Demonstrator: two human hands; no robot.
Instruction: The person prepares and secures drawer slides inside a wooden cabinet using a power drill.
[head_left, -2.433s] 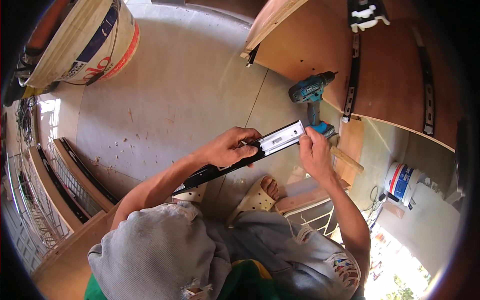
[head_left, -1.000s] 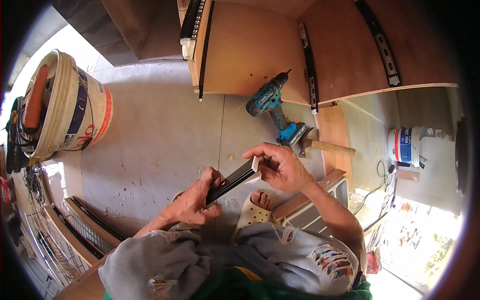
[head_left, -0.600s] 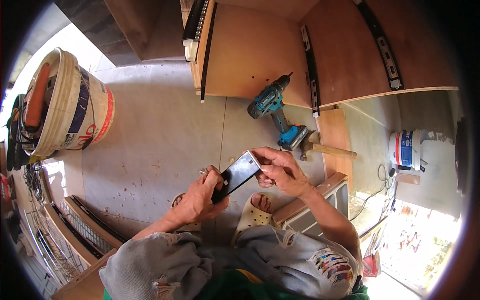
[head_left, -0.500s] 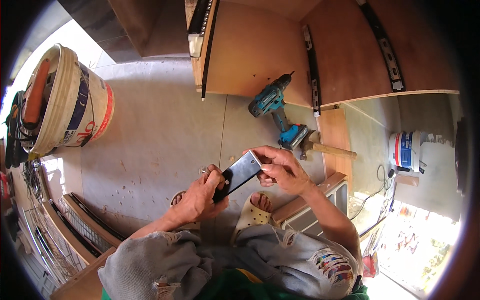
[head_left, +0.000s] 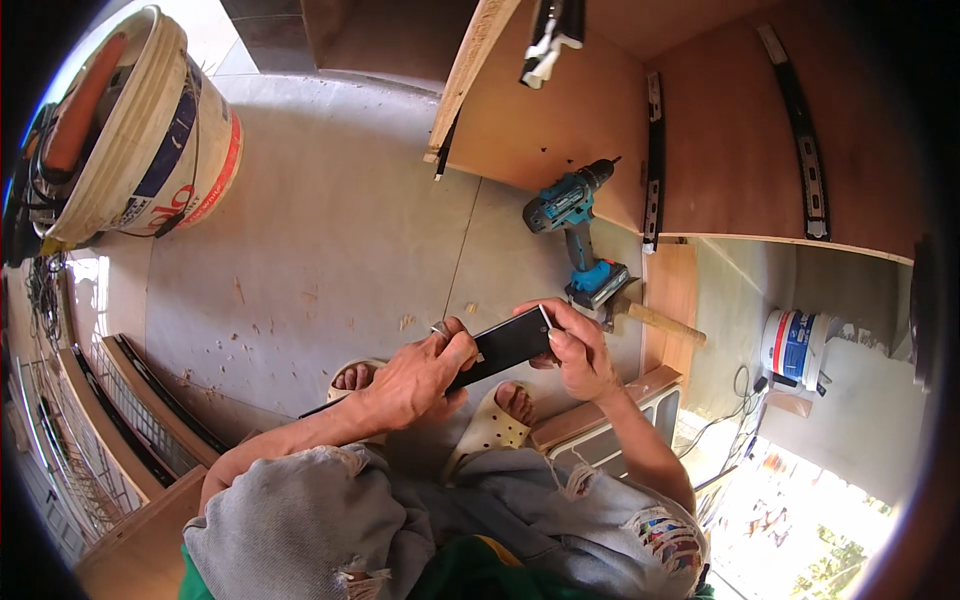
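Both my hands hold a flat black drawer slide (head_left: 512, 345) with a pale metal edge, a small round hole near its right end and a small light patch by my left fingers. My left hand (head_left: 425, 372) is closed around its middle, with something silvery at one finger. My right hand (head_left: 580, 350) pinches the right end between thumb and fingers. A thin dark strip showing past my left forearm appears to be the slide's other end. Beyond my hands, a teal cordless drill (head_left: 575, 225) stands on its battery, next to a wooden-handled hammer (head_left: 665, 322).
A wooden cabinet (head_left: 545, 130) with black slides fixed inside takes up the far right. A white bucket of tools (head_left: 150, 130) stands at far left, above wire racks (head_left: 150, 410). At right are a smaller bucket (head_left: 797, 348) and cables. Wood chips lie on the tiled floor (head_left: 330, 220).
The view has shifted, so the bucket and cabinet sit differently. The slide has turned a little flatter in my hands, and my right hand has moved slightly right and down.
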